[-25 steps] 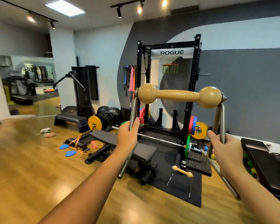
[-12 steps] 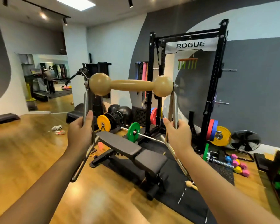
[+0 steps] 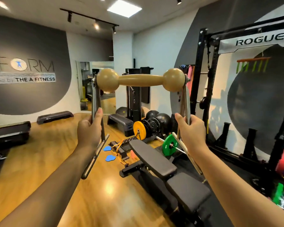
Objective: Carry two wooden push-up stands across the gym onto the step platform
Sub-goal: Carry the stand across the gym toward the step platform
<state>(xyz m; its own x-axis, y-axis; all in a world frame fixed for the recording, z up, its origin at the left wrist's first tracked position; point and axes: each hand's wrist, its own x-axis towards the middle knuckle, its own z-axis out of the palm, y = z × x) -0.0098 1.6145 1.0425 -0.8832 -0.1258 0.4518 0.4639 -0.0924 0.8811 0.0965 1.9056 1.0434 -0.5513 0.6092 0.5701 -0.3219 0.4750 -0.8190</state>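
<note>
Head view, facing a gym floor: I see one wooden push-up stand (image 3: 140,80) raised at chest height in front of me, its turned handle level, with a ball-shaped knob at each of its two ends and metal legs running down from both. My left hand (image 3: 88,130) is clenched around the left leg; my right hand (image 3: 189,128) is clenched around the right leg, so each grip is closed on that same stand. A second stand I cannot find here.

Step platforms number three that I can count: one (image 3: 55,116) against the far wall on the left, one (image 3: 10,133) at the left edge, nearer, and one (image 3: 120,122) beyond the stand, near the middle of the room. All are well apart from the stand.

One padded bench (image 3: 164,167) lies below my right arm. One yellow plate (image 3: 139,128) and one green plate (image 3: 170,145) stand beyond it, and two blue pads (image 3: 108,153) lie on the wooden floor (image 3: 44,161).

Legible writing: "ROGUE" on the black rack (image 3: 259,40) at right; "THE A FITNESS" on the wall sign (image 3: 34,79) at left, beneath larger letters reading "FORM", partly cut off.
</note>
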